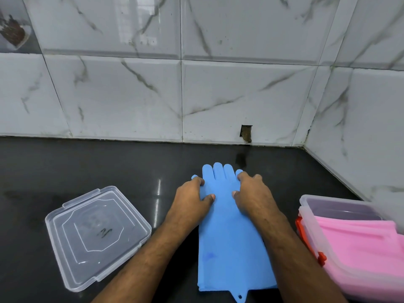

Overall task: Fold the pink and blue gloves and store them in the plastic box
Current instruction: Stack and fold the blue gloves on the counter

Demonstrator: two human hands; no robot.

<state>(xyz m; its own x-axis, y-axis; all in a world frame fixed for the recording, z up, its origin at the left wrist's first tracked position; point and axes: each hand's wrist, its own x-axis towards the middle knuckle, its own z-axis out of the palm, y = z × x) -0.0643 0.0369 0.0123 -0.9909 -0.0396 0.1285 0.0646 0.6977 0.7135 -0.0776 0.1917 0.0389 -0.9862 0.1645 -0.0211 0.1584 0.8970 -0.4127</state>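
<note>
Blue glove lies flat mid-counter, fingers pointing far, left hand and right hand both pressing palms-down on its edges, pink gloves in plastic box right, clear lid left.
</note>
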